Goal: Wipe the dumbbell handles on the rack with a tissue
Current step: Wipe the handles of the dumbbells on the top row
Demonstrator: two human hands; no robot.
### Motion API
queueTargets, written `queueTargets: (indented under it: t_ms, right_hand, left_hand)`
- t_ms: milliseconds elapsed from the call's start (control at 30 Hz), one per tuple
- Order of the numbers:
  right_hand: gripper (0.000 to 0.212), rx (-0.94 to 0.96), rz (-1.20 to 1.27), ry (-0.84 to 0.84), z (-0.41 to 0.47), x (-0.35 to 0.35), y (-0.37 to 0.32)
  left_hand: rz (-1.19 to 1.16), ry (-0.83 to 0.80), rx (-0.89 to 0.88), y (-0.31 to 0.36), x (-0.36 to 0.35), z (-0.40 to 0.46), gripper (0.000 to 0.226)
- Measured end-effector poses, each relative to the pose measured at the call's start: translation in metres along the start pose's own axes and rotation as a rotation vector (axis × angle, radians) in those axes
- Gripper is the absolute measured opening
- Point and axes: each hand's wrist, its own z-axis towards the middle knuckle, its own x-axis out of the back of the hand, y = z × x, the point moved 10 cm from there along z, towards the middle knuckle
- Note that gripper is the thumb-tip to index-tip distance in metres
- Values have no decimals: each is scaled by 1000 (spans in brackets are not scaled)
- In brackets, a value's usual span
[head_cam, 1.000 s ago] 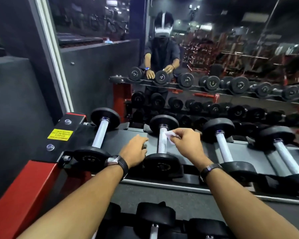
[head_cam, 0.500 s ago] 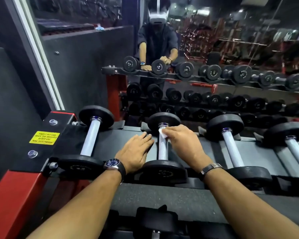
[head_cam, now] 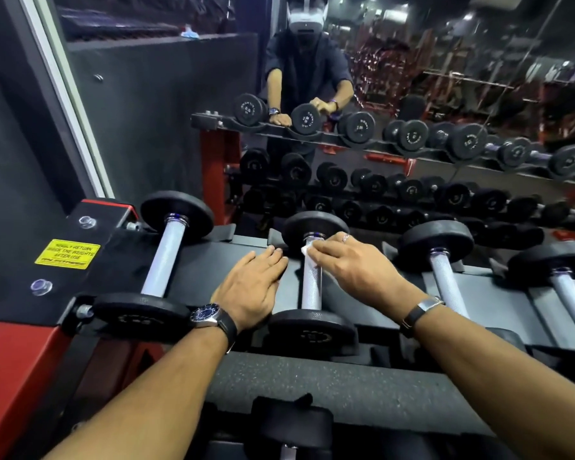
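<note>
A: Head view: we are pinching the tissue (head_cam: 305, 250) in our right hand (head_cam: 352, 265) against the second dumbbell handle (head_cam: 311, 283), at its far end toward the rack's (head_cam: 362, 386) back edge.

B: Our left hand (head_cam: 251, 287) is resting flat, fingers straight, just beside it. We are judging the handles to the right as not yet wiped.

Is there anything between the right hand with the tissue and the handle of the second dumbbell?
Nothing visible. The right hand already presses the tissue on the handle; the left hand lies flat beside it.
</note>
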Motion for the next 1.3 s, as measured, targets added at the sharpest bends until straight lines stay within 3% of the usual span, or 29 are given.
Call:
queueTargets:
  t_ms: [100, 233, 333, 467, 567, 667, 767, 900, 1000, 1100, 1300]
  right_hand:
    - [38, 169, -47, -27, -2, 1, -18]
    - [40, 38, 8, -80, 7, 2, -4]
    - [36, 195, -21, -111, 3, -1, -26]
    - [38, 75, 36, -58, 2, 5, -9]
    - [33, 203, 2, -73, -7, -1, -25]
    - [37, 75, 92, -44, -11, 6, -7]
    - [33, 168, 86, -115, -20, 4, -16]
    - [36, 101, 107, -104, -14, 17, -19]
    - [32, 206, 137, -165, -18, 13, -38]
    - [35, 105, 175, -110, -15, 22, -20]
    - [36, 186, 284, -206, -20, 23, -32]
  left_hand:
    - [-50, 3, 26, -1, 1, -1, 58]
    - [-22, -14, 45, 1, 2, 1, 61]
    - [-17, -36, 70, 1, 1, 1, 62]
    - [-14, -39, 67, 0, 1, 1, 62]
    - [-19, -39, 71, -1, 0, 1, 62]
    - [-16, -23, 60, 0, 2, 1, 61]
    - [-8, -38, 66, 0, 2, 0, 63]
    - [10, -40, 64, 2, 4, 1, 63]
    - [16, -51, 72, 2, 4, 0, 63]
    - [20, -56, 70, 3, 4, 0, 64]
    - [23, -58, 67, 3, 5, 1, 64]
